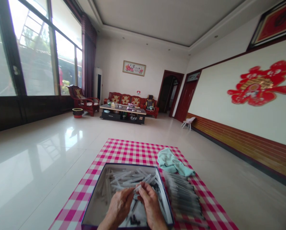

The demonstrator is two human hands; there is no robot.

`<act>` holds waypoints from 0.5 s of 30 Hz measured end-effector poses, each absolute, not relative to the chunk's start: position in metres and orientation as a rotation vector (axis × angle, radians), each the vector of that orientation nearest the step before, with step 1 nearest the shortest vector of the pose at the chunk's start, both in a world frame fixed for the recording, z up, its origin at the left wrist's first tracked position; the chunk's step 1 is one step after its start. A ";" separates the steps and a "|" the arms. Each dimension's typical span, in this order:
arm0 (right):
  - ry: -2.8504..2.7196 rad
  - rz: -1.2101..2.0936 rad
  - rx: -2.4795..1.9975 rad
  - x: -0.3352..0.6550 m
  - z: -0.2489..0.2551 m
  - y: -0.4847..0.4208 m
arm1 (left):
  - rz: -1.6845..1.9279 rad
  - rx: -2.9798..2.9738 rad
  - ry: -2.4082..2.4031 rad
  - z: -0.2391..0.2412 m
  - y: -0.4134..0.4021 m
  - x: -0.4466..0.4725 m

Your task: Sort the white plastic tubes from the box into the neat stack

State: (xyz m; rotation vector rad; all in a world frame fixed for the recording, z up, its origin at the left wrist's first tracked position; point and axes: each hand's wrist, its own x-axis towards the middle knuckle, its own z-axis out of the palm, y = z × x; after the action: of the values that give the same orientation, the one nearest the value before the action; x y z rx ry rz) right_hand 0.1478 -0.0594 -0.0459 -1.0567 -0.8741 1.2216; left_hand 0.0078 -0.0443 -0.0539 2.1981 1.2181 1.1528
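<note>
Head view: my left hand (120, 204) and right hand (150, 199) almost meeting over box (96, 210), fingers curled in, fingertips of both pinching small clear piece (137, 188) between them. Piece partly covered by fingers; exact shape hard to make out. Clear tubes (122, 179) in box, just beyond my hands; small dark parts (134, 219) between my wrists. Right of my right hand, outside box: row of slim sticks (184, 195), blurred; teal cloth (171, 162) beyond them. Forearms cut off at bottom.
</note>
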 end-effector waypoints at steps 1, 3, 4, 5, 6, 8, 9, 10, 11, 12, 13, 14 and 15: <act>-0.879 1.218 -1.060 0.148 -0.045 -0.060 | 1.141 2.211 1.224 -0.054 -0.044 0.008; -0.886 1.210 -1.073 0.148 -0.044 -0.061 | 1.126 2.223 1.233 -0.053 -0.045 0.008; -0.891 1.207 -1.078 0.147 -0.043 -0.062 | 1.121 2.222 1.233 -0.052 -0.046 0.008; -0.898 1.204 -1.080 0.147 -0.043 -0.063 | 1.115 2.219 1.231 -0.052 -0.046 0.008; -0.906 1.200 -1.081 0.147 -0.043 -0.063 | 1.111 2.217 1.229 -0.051 -0.047 0.009; -0.924 1.191 -1.085 0.147 -0.044 -0.064 | 1.111 2.220 1.231 -0.050 -0.048 0.009; -0.933 1.188 -1.088 0.147 -0.045 -0.063 | 1.114 2.225 1.232 -0.050 -0.048 0.009; -0.939 1.179 -1.091 0.147 -0.047 -0.063 | 1.120 2.231 1.232 -0.050 -0.048 0.009; -0.934 1.158 -1.094 0.147 -0.048 -0.061 | 1.127 2.237 1.232 -0.051 -0.047 0.008; -0.923 1.123 -1.100 0.148 -0.050 -0.059 | 1.140 2.239 1.237 -0.052 -0.047 0.008; -0.910 1.072 -1.115 0.150 -0.051 -0.057 | 1.161 2.234 1.253 -0.053 -0.046 0.007; -0.908 1.012 -1.145 0.152 -0.051 -0.055 | 1.191 2.223 1.280 -0.055 -0.044 0.007; -0.934 0.951 -1.191 0.156 -0.052 -0.053 | 1.221 2.207 1.312 -0.056 -0.043 0.006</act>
State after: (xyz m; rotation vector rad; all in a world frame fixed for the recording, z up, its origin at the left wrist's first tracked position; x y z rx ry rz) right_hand 0.1557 -0.0528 -0.0518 -1.1907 -0.9344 0.9508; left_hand 0.0061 -0.0428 -0.0564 2.2066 1.3120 1.2209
